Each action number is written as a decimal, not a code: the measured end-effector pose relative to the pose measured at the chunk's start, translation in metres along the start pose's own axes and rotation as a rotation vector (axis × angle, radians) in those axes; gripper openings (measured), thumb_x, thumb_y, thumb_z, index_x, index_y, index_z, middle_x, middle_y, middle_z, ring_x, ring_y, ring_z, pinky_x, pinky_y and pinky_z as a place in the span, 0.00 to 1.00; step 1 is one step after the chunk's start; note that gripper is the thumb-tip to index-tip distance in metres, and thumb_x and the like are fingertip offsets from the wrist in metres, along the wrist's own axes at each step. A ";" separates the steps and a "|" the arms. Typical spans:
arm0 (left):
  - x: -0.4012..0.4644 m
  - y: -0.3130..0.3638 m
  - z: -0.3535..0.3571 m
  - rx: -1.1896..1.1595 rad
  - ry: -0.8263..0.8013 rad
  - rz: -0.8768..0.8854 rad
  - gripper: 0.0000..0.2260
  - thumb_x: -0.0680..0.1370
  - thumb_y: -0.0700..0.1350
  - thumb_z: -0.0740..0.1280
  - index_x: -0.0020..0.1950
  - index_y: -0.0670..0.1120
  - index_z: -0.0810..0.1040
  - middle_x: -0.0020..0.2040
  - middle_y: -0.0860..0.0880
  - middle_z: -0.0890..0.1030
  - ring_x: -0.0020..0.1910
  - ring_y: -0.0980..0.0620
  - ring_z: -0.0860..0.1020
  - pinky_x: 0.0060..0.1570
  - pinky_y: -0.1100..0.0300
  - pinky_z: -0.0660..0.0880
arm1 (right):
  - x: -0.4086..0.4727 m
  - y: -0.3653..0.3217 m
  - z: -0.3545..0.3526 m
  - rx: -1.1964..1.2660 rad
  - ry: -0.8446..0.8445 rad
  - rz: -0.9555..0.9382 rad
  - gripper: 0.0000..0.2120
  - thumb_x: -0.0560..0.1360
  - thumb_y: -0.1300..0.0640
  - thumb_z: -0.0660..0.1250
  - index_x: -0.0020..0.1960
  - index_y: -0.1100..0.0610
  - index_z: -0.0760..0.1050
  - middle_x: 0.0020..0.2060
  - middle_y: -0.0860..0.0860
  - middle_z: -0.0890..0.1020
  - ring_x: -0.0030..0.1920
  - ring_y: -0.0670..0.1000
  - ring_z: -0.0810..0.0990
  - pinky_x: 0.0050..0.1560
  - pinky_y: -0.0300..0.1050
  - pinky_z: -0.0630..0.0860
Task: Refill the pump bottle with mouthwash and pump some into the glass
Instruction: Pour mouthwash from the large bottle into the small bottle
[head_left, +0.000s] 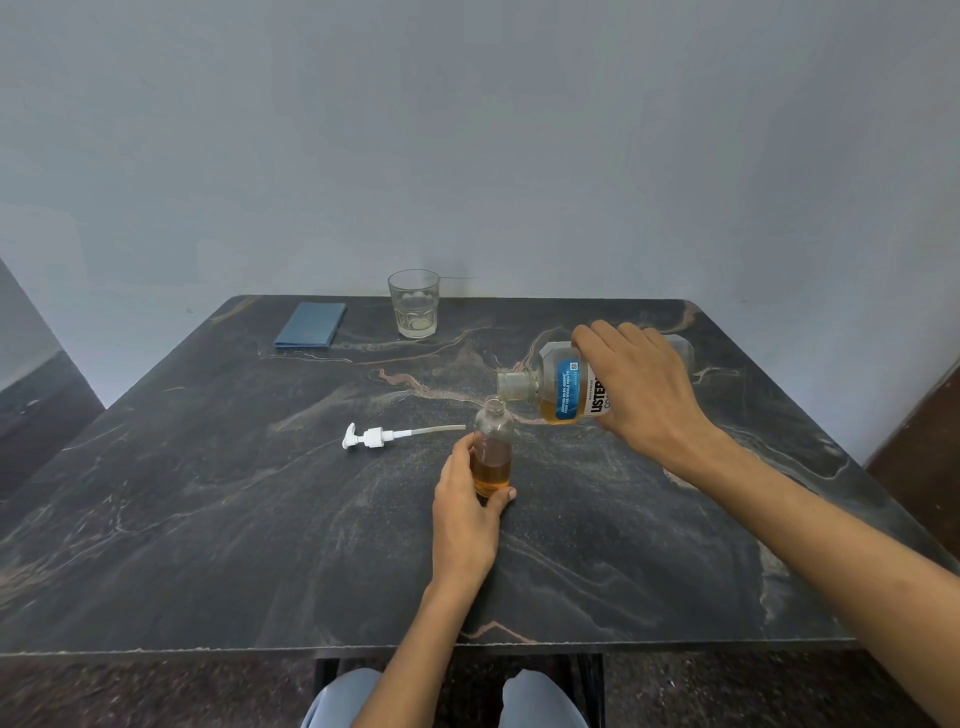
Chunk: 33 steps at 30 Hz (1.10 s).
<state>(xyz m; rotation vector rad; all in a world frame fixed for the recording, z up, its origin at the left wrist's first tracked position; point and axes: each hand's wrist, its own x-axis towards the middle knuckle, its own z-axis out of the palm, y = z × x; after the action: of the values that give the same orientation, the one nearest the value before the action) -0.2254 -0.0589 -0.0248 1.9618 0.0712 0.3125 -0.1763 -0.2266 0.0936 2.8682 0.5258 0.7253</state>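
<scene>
At table centre, refill is underway: left hand (465, 512) has its grip wrapped around the lower body of the small pump bottle (492, 447), which stands upright on the table (208, 519). Right hand (641, 387) has its grip closed over the mouthwash bottle (566, 387), tipped nearly horizontal, mouth just above and to the right of the pump bottle's open neck. Can't make out a stream between them, so can't tell if liquid is flowing right now.

Status: pump bottle holds amber liquid in roughly its lower third, upper part clear. Pump head (371, 436) with its dip tube lies on the table to the left, off the bottle. Glass (414, 304) stands at the far edge, well apart, looks empty. Folded blue cloth (310, 326) sits left of it.

Left to do, my read: finish filling, set mouthwash bottle down, screw the pump on, pump into the glass.

Mouthwash bottle: clear, blue label, low on liquid, pooled at the downward side.
</scene>
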 end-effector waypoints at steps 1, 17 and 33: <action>0.000 0.000 0.000 -0.001 -0.001 0.001 0.29 0.71 0.38 0.73 0.68 0.51 0.67 0.62 0.51 0.75 0.62 0.53 0.73 0.65 0.51 0.71 | 0.000 0.000 0.000 0.004 0.002 0.000 0.30 0.62 0.58 0.78 0.58 0.53 0.67 0.50 0.50 0.75 0.46 0.50 0.71 0.49 0.45 0.68; 0.000 -0.002 0.000 -0.008 0.000 0.007 0.29 0.71 0.38 0.73 0.69 0.50 0.67 0.61 0.52 0.75 0.60 0.53 0.74 0.63 0.50 0.72 | 0.001 0.001 0.002 0.002 0.018 0.000 0.31 0.60 0.58 0.80 0.57 0.53 0.68 0.48 0.50 0.76 0.45 0.50 0.72 0.47 0.46 0.70; 0.001 -0.003 0.001 -0.003 0.002 0.006 0.29 0.71 0.38 0.73 0.68 0.50 0.67 0.61 0.52 0.75 0.60 0.52 0.74 0.64 0.50 0.72 | 0.001 0.000 -0.001 0.007 -0.008 -0.003 0.30 0.62 0.57 0.78 0.59 0.53 0.67 0.51 0.51 0.75 0.47 0.50 0.71 0.49 0.45 0.68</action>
<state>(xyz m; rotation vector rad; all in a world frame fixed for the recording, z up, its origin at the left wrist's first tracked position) -0.2245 -0.0583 -0.0276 1.9592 0.0661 0.3185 -0.1761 -0.2264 0.0943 2.8751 0.5318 0.7128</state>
